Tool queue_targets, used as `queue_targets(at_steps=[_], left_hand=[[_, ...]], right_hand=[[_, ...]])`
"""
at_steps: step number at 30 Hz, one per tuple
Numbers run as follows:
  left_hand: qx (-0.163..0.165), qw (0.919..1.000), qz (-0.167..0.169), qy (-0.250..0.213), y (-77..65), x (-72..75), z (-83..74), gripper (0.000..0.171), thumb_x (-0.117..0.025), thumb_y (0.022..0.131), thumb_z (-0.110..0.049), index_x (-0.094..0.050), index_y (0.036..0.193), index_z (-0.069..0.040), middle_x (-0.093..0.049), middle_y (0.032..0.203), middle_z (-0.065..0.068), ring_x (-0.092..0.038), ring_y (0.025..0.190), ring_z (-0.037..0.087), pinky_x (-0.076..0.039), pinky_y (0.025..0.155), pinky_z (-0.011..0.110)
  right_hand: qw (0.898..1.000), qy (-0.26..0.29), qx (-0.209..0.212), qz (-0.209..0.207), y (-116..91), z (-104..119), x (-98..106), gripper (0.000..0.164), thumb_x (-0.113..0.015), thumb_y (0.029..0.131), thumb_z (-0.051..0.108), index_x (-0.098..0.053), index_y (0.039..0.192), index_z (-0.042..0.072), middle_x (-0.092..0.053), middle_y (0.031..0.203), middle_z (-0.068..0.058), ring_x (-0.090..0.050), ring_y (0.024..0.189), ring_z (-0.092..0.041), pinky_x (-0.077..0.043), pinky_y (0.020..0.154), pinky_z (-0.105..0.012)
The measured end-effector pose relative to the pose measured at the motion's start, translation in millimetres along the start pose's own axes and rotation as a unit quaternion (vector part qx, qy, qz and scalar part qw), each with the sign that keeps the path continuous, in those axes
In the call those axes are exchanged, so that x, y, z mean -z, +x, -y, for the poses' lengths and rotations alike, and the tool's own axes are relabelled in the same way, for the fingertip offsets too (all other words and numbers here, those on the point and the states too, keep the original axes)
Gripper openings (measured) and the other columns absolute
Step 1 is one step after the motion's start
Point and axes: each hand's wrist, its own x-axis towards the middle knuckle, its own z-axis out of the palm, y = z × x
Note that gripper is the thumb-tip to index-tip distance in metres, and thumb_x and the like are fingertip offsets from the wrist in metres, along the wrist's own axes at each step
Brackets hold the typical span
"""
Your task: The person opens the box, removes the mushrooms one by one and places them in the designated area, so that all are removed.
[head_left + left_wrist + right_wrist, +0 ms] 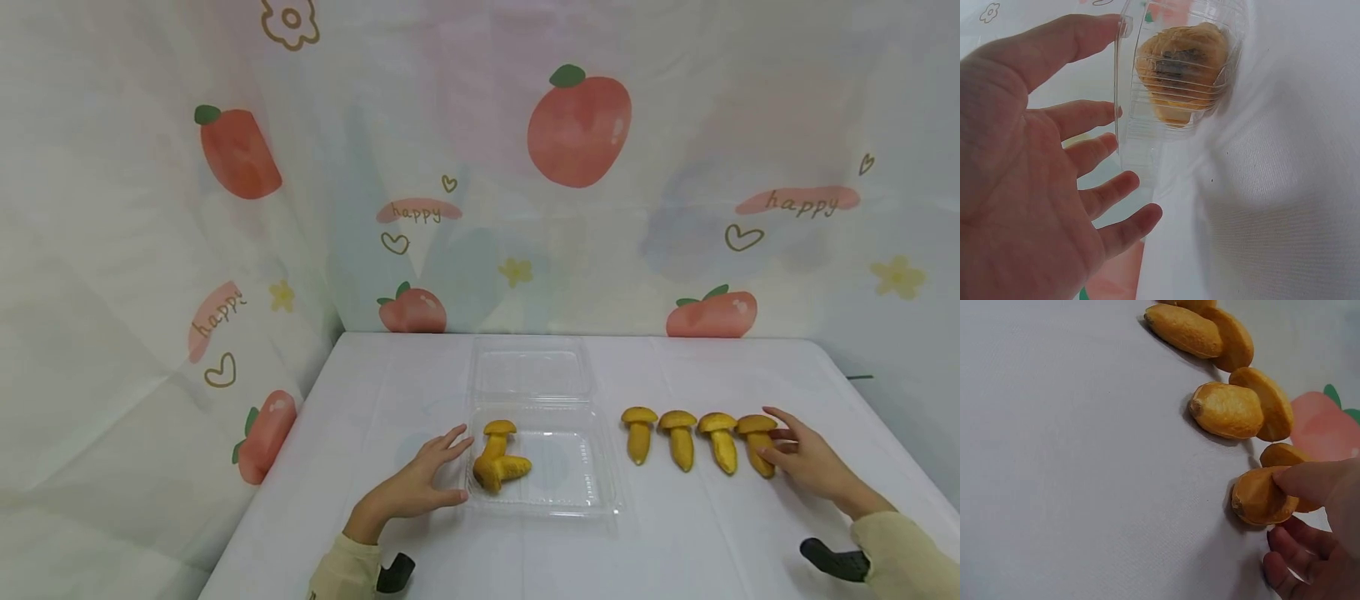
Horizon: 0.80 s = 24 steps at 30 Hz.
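Right hand (810,460): holds the rightmost mushroom (1252,495) of a row of four on the counter (675,546). The thumb lies across the stem; the other fingers sit at the cap and along the outer side. The mushroom lies on its side, cap toward the backdrop (465,125) and stem toward the person.

Three mushrooms (681,446) complete the row, just beside one another and aligned the same way, to the right of the clear tray (562,467).

Left hand (415,486): wide, fingers spread, holding nothing. Fingertips and thumb are positioned at the tray's left wall; whether they make contact cannot be told.

The tray stands on the counter with its lid (532,375) folded back behind it. Two mushrooms occupy the left part of the tray: an upper mushroom (499,427) with its cap toward the lid, and a lower mushroom (516,467) with its stem directed right. These two meet at the lower left.

A dark curved part (831,560) projects beside the right sleeve (909,552).
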Motion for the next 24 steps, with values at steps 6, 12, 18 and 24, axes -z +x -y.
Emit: queue_targets(at_steps=[6,12,18,24], left_hand=[[0.005,1.0000,0.005,0.005,0.3,0.4,0.1,0.078,-0.072,0.094,-0.027,-0.032,0.159,-0.011,-0.013,0.172,0.011,-0.013,0.156,0.042,-0.023,0.118,0.071],[0.002,1.0000,0.005,0.008,1.4,0.9,0.0,0.078,-0.072,0.094,-0.028,-0.033,0.159,-0.010,-0.013,0.171,0.012,-0.014,0.156,0.042,-0.023,0.117,0.071],[-0.001,1.0000,0.006,0.007,1.4,-0.7,0.9,0.079,-0.073,0.093,-0.027,-0.033,0.159,-0.011,-0.014,0.171,0.011,-0.015,0.156,0.041,-0.024,0.117,0.071],[-0.001,0.9999,0.004,0.011,0.9,1.0,1.1,0.079,-0.073,0.093,-0.028,-0.033,0.159,-0.011,-0.013,0.171,0.012,-0.015,0.156,0.041,-0.024,0.118,0.070]], right_hand=[[0.999,-0.022,-0.008,0.023,-4,3,8,0.077,-0.058,0.101,0.018,-0.010,0.150,-0.017,-0.039,0.128,-0.052,-0.053,0.109,-0.063,-0.055,0.086,-0.061],[0.997,-0.053,-0.022,0.045,-11,13,26,0.072,-0.053,0.105,0.025,-0.014,0.147,-0.019,-0.034,0.128,-0.055,-0.049,0.109,-0.065,-0.054,0.084,-0.062],[0.997,-0.067,-0.017,0.029,-16,28,37,0.071,-0.049,0.107,0.031,-0.017,0.147,-0.018,-0.029,0.131,-0.055,-0.042,0.110,-0.068,-0.050,0.084,-0.069],[0.998,-0.064,0.014,-0.002,-13,57,40,0.071,-0.049,0.107,0.032,-0.019,0.149,-0.016,-0.028,0.137,-0.052,-0.037,0.114,-0.066,-0.045,0.087,-0.075]])
